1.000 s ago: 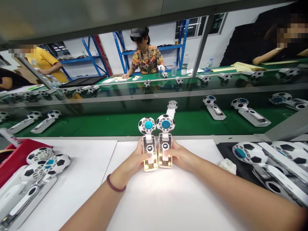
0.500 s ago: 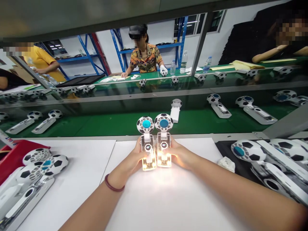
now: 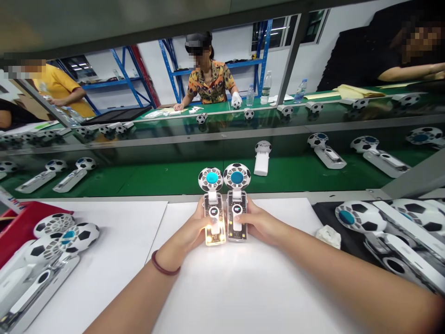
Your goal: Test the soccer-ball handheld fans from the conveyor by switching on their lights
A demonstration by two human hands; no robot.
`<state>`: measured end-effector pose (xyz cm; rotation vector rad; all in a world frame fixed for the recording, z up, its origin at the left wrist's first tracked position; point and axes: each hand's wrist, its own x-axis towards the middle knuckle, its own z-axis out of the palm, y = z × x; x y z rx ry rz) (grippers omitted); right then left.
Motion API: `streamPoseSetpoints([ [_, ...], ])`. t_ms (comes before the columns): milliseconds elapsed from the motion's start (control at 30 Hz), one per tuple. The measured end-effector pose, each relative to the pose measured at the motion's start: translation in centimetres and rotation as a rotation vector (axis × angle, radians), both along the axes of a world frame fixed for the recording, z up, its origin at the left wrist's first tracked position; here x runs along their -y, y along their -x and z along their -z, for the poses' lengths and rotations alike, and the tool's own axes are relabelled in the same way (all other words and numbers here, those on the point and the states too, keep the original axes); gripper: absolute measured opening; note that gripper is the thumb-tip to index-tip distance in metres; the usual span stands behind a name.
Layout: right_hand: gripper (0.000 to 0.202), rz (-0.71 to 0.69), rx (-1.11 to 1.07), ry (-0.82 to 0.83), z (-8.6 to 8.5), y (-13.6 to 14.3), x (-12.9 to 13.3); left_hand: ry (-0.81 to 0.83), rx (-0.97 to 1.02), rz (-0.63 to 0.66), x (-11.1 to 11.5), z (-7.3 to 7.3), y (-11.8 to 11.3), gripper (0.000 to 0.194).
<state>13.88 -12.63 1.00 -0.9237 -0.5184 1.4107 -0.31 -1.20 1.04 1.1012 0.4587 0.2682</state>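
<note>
Fans (image 3: 210,179) gripped number two: one in the left hand (image 3: 193,228), one in the right hand (image 3: 264,223).

A factory assembly workshop is showing itself: beyond the right hand (image 3: 260,221), a green conveyor belt (image 3: 163,178) is carrying football-patterned handheld fans (image 3: 262,165), and co-workers (image 3: 211,86) are working before blue storage racks (image 3: 267,44).

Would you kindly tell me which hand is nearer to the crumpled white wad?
The right hand: it holds one football-patterned device to the left of the crumpled white wad. The left hand is farther left, holding a second football-patterned device.
</note>
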Motion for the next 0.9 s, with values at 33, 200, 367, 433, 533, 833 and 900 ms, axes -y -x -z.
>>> streamPoseSetpoints([
  [33,0.065,-0.005,-0.001,-0.001,0.01,-0.01,0.01,0.002,0.002,0.003,-0.03,0.05,0.02,0.056],
  [200,0.080,-0.061,0.026,-0.012,0.19,-0.05,0.01,0.014,0.005,0.017,-0.12,0.15,0.11,0.057],
  [367,0.083,-0.072,0.030,-0.026,0.41,-0.02,0.02,0.026,-0.001,-0.008,-0.11,0.10,0.02,0.058],
  [433,0.082,-0.072,0.035,-0.022,0.41,-0.04,0.04,0.027,0.007,-0.006,-0.13,0.13,0.01,0.058],
  [533,0.081,-0.070,0.041,-0.018,0.31,-0.06,0.05,0.020,0.021,0.012,-0.19,0.20,0.04,0.056],
  [833,0.082,-0.052,0.040,0.002,0.24,0.03,-0.05,0.025,0.030,0.035,-0.27,0.31,0.11,0.052],
  [900,0.081,-0.043,0.040,0.005,0.29,0.04,-0.05,0.024,0.032,0.033,-0.29,0.33,0.11,0.053],
])
